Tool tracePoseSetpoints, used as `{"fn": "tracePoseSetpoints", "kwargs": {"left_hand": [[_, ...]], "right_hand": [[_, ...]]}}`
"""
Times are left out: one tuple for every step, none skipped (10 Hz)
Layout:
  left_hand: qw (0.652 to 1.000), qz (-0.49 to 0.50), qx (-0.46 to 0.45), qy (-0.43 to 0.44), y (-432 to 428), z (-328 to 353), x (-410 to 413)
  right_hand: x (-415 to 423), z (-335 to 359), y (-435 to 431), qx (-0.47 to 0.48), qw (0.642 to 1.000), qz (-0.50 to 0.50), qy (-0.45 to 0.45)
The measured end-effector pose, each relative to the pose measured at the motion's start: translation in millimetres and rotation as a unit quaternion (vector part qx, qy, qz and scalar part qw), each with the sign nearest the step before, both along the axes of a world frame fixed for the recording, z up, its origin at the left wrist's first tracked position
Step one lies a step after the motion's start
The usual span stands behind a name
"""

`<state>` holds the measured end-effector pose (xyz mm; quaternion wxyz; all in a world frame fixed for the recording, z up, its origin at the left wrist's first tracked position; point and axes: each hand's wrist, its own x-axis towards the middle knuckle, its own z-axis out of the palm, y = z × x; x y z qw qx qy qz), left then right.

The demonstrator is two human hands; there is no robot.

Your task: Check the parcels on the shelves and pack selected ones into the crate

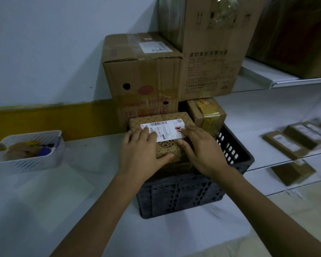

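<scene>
Forearms reach in from the bottom edge toward a dark slatted crate (183,193) sitting on the white table (63,210). Both hands lie flat and spread on top of a patterned brown parcel (167,151): the left hand (139,154) covers its near left corner with the thumb curled along the front edge, the right hand (200,153) presses the right side, fingertips touching the white shipping label (165,131). Neither hand is wrapped around it; they seem to be pushing it down into the crate, where it rides high above the rim, apparently on something beneath. A smaller taped box (206,114) stands in the crate's far right corner, just beside the parcel. The risk, I judge, is that the parcel sits proud and tilted, so pressing on one side could rock it or jam it against the taped box. To the left, a white perforated basket (26,162) holds small items. Behind the crate, large cartons (143,75) are stacked against the wall, and blurred parcels (295,138) lie on the shelves (267,78) at right.
</scene>
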<state>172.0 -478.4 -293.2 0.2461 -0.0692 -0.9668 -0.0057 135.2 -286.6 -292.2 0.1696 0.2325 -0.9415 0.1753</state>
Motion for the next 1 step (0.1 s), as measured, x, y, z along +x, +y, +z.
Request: {"fn": "tracePoseSetpoints", "kwargs": {"left_hand": [[0.997,-0.066,-0.030,0.018,14.5,3.7,3.8]], "right_hand": [[6.7,12.5,6.1,-0.016,1.000,0.009,-0.008]]}}
